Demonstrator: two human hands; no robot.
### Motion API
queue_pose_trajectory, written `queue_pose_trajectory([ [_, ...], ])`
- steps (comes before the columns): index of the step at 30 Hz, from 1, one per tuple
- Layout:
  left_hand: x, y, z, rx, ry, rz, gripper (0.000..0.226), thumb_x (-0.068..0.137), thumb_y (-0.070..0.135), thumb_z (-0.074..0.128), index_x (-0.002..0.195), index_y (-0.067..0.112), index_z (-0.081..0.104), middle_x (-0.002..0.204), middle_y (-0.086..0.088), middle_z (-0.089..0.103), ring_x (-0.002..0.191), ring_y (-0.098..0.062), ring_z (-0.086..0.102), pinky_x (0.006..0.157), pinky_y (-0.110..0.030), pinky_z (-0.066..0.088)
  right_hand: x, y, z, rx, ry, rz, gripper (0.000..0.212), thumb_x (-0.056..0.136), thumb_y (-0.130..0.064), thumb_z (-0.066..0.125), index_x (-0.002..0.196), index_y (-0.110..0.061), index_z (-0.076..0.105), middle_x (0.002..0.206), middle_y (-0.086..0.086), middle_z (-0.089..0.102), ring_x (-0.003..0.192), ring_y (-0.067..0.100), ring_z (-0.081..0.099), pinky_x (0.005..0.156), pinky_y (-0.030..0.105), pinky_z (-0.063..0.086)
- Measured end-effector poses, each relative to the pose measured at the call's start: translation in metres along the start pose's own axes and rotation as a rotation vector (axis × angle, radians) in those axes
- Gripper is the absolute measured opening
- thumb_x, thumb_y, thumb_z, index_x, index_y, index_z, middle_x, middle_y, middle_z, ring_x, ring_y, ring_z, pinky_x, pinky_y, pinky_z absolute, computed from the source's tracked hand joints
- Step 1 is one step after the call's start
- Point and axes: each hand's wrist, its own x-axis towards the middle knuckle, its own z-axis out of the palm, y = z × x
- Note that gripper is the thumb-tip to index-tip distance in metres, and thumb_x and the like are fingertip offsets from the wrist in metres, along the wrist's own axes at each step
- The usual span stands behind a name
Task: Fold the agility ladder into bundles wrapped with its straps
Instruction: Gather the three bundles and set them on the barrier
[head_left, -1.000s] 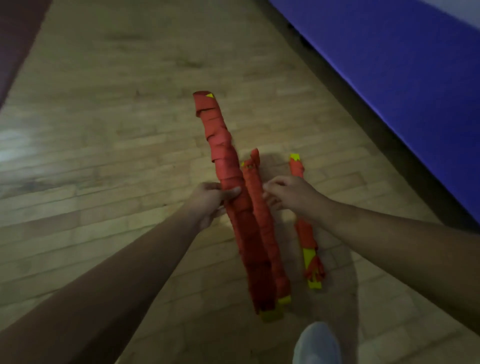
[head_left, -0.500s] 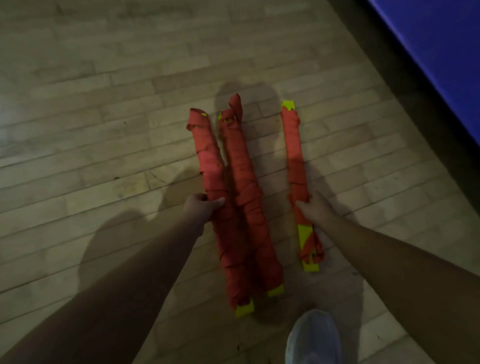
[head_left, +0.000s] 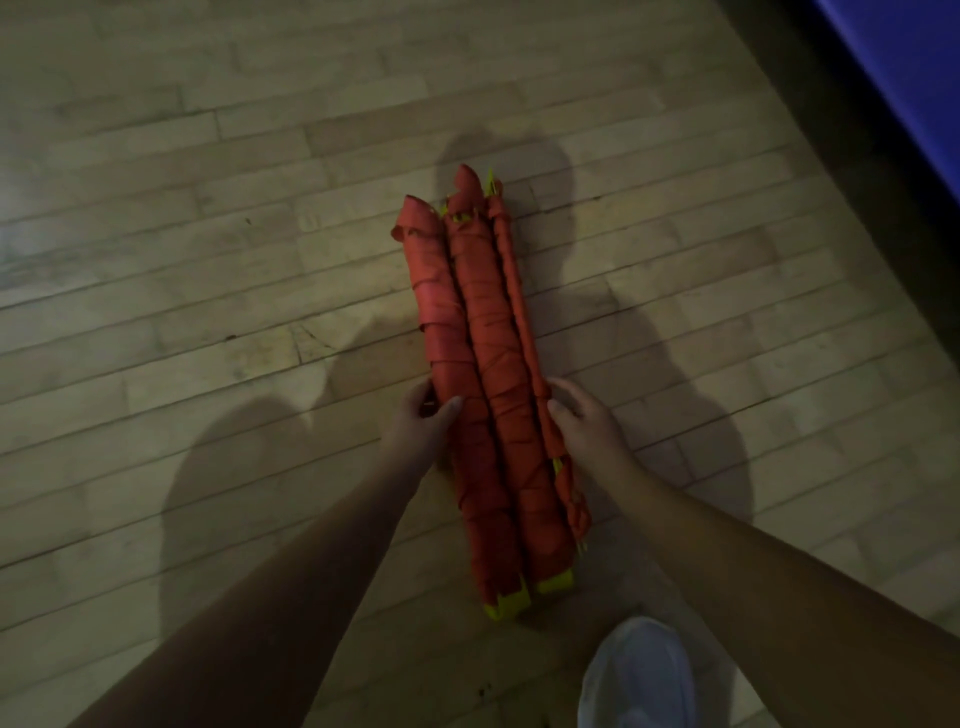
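Three red strap-wrapped ladder bundles (head_left: 488, 384), side by side, touching, on floor

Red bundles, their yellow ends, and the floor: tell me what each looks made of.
Red bundles: matte woven-looking strap, probably nylon webbing; it winds in flat bands with curled loose ends.
Yellow ends: likely stiff plastic rungs; flat, squared edges, bright uniform colour.
Floor: wooden strip flooring, sealed; staggered board seams and a faint sheen at the left. Blur and dim light leave the weave uncertain.
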Motion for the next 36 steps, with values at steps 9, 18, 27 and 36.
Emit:
queue_pose_trajectory([
  [9,-0.018,-0.015,-0.004,-0.259,-0.010,-0.072,0.050,0.089,0.015,0.070,0.136,0.012,0.056,0.124,-0.015,0.067,0.102,-0.023,0.066,0.078,-0.031,0.055,-0.012,0.007,0.025,0.252,-0.054,0.085,0.047,0.101,-0.019,0.055,0.147,-0.013,0.046,0.148,0.003,0.050,0.135,0.013,0.049,0.117,0.038,0.036],
  [18,-0.028,-0.009,-0.018,-0.509,-0.051,-0.092,0.051,0.094,0.010,0.061,0.142,0.022,0.051,0.127,-0.009,0.068,0.113,-0.027,0.066,0.096,-0.045,0.054,-0.029,-0.008,0.058,0.617,-0.117,0.134,0.052,0.100,-0.015,0.056,0.150,-0.021,0.042,0.139,0.001,0.060,0.119,0.010,0.062,0.097,0.025,0.052],
  [27,-0.008,0.006,-0.046,-0.475,-0.044,-0.024,0.069,0.084,0.003,0.070,0.143,0.033,0.049,0.123,-0.005,0.070,0.103,-0.021,0.068,0.087,-0.039,0.059,-0.023,-0.046,0.080,0.618,-0.123,-0.020,0.057,0.099,-0.006,0.054,0.151,-0.025,0.040,0.143,0.002,0.057,0.131,0.018,0.055,0.111,0.043,0.043],
  [36,-0.002,0.131,-0.081,-0.413,-0.079,0.119,0.067,0.078,0.010,0.068,0.139,0.031,0.054,0.123,-0.014,0.068,0.097,-0.026,0.065,0.092,-0.051,0.053,-0.020,-0.161,0.053,0.630,-0.100,-0.127,0.058,0.098,-0.011,0.057,0.152,-0.023,0.039,0.141,0.008,0.059,0.130,0.025,0.056,0.111,0.050,0.042],
])
